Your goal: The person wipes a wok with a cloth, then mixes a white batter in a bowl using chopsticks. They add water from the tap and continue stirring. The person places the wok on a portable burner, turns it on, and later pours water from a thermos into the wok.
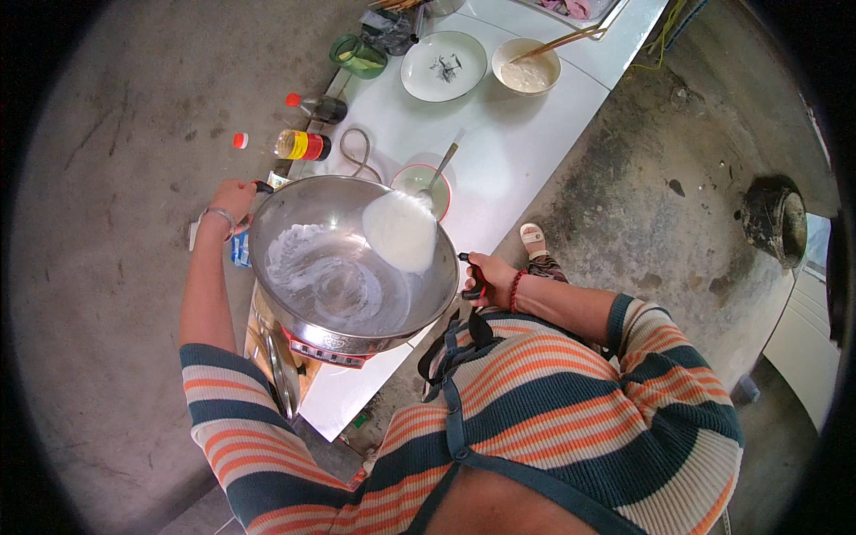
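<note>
A wide stainless steel wok (pixel 348 294) is gripped by its two black handles. My left hand (pixel 233 204) is closed on the handle at the far left rim. On the opposite side my right hand (pixel 493 277) holds the red and black handle. Pale white batter (pixel 401 231) pools against the wok's upper right wall, and a thin whitish smear coats the bottom. Under the wok shows the red front of an electric cooker (pixel 328 354); whether the wok touches it cannot be seen. Just behind the rim stands a red-rimmed bowl (pixel 447 194) with a metal spoon (pixel 445 164).
On the white tiled counter (pixel 495 157) are an oval plate (pixel 445 63), a bowl of batter with chopsticks (pixel 528 70) and a green glass jar (pixel 359 57). Two dark sauce bottles (pixel 304 144) stand along the left edge. A metal lid (pixel 282 374) rests by a wooden board (pixel 257 321).
</note>
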`<state>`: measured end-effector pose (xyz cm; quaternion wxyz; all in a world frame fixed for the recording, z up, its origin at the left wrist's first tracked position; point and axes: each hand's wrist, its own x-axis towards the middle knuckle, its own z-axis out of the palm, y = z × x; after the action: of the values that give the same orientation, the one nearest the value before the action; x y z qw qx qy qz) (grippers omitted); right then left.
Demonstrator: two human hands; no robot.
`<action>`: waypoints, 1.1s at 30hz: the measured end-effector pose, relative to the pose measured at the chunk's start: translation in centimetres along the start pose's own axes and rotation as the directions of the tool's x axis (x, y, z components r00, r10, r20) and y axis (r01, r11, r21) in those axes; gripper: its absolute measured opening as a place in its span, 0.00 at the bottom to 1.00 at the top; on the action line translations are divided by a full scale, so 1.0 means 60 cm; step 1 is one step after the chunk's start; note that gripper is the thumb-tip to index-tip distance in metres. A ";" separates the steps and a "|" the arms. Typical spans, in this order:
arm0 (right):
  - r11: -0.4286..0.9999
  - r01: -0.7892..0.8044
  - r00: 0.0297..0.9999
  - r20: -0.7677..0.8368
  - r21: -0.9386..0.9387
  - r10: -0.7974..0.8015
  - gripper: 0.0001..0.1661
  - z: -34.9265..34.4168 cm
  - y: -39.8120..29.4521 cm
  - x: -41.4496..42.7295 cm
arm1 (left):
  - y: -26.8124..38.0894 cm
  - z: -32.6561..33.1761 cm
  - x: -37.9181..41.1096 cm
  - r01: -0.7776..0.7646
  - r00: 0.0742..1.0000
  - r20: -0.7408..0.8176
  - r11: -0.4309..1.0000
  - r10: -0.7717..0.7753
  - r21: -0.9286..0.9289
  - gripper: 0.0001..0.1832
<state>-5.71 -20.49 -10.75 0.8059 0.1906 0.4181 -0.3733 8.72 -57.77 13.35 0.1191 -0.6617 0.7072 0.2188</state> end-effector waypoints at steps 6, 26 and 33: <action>1.000 -0.013 1.000 0.000 0.027 0.013 0.18 0.011 -0.004 -0.018 | 0.000 -0.010 0.011 -0.054 0.997 0.055 0.991 0.047 0.125 0.14; 0.996 -0.061 0.996 0.064 0.064 0.057 0.20 -0.004 -0.002 0.007 | 0.054 -0.008 0.031 -0.036 0.999 0.029 0.970 0.030 0.241 0.13; 0.992 -0.078 0.992 0.106 0.102 0.068 0.21 -0.005 0.000 0.017 | 0.094 -0.012 0.020 -0.064 0.998 0.006 0.951 0.065 0.303 0.15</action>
<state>-5.45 -20.77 -11.75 0.8282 0.2288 0.3487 -0.3744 3.10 -59.02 14.30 0.2105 -0.6126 0.7539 0.1099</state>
